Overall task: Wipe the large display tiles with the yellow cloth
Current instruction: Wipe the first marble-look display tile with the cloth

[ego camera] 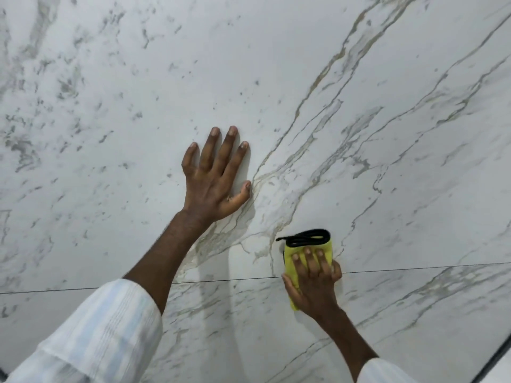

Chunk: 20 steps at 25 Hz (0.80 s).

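Note:
A large white marble-look display tile (359,78) with grey and gold veins fills the view. A thin dark joint (235,279) runs across it, with a second tile (414,313) below. My left hand (215,178) lies flat on the upper tile, fingers spread and straight. Lower right, my right hand (313,280) presses a folded yellow cloth (293,258) with a black edge against the tile, right over the joint. Its fingers lie on the cloth and its thumb is at the cloth's left edge.
A dark edge of the tile panel (495,357) cuts across the bottom right corner. White striped sleeves cover both forearms at the bottom of the view. Shadows of the arms fall on the tile between the hands.

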Tool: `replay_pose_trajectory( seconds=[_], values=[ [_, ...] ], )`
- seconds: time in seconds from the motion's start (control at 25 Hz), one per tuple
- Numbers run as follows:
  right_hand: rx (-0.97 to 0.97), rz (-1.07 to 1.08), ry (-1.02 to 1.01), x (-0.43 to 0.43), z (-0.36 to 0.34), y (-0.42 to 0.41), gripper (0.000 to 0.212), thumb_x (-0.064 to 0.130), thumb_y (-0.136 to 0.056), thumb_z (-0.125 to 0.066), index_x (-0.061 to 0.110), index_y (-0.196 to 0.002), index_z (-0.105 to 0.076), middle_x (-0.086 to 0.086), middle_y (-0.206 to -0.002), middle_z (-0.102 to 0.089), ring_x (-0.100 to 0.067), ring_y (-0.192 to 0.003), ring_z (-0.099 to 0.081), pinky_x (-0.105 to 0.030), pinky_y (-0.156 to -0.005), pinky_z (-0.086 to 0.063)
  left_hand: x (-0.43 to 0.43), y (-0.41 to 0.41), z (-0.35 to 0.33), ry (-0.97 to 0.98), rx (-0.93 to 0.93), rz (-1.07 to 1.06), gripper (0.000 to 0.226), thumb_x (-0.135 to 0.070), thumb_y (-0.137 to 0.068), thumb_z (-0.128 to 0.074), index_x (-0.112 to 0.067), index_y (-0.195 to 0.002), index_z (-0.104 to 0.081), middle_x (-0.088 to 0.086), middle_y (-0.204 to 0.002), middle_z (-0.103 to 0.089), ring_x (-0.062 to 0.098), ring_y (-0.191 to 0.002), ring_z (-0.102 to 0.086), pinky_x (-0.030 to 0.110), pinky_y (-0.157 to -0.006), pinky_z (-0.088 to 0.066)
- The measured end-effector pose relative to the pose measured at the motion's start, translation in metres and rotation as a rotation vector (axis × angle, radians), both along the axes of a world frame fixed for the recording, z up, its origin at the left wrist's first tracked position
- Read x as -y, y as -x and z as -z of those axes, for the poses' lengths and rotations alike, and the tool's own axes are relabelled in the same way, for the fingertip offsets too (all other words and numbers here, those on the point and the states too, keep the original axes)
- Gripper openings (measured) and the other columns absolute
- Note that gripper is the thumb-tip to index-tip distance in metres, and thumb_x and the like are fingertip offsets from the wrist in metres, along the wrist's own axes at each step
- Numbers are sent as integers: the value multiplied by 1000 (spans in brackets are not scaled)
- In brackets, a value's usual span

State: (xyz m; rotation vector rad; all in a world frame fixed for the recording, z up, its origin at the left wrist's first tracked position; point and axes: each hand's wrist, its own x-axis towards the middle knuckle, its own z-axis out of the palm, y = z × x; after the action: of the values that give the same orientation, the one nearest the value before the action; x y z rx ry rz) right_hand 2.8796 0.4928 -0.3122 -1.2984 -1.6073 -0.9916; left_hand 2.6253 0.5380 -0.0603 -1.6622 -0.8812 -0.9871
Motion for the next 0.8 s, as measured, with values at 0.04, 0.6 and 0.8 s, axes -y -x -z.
replay_pose_trajectory(
  seconds=[0.04,0.6,0.8],
  values=[
    [20,-12,17,1,1,-1,89,54,-77,-80,25,-150,-39,-3,-159,-28,-32,-140,-32,-59,-100,-35,2,1,0,8,-1,11,72,-53,-100,-49,-16,-161,-40,13,-170,-32,35,-158,-26,61,-119,-21],
    [-66,-27,-267,-22,-262,-17,74,55,-90,-65,23,-155,-47,-5,-164,-40,-31,-148,-37,-62,-105,-35,1,-24,-150,-94,0,-39,72,-49,-105,-40,-11,-164,-31,13,-173,-21,34,-160,-20,52,-119,-22],
    [-20,-4,-214,-16,-199,-8,81,53,-82,-74,25,-152,-46,-3,-162,-38,-32,-144,-39,-62,-102,-35,-5,-26,-144,-110,13,5,70,-46,-104,-41,-9,-163,-34,15,-172,-25,36,-160,-21,57,-121,-24]
  ],
)
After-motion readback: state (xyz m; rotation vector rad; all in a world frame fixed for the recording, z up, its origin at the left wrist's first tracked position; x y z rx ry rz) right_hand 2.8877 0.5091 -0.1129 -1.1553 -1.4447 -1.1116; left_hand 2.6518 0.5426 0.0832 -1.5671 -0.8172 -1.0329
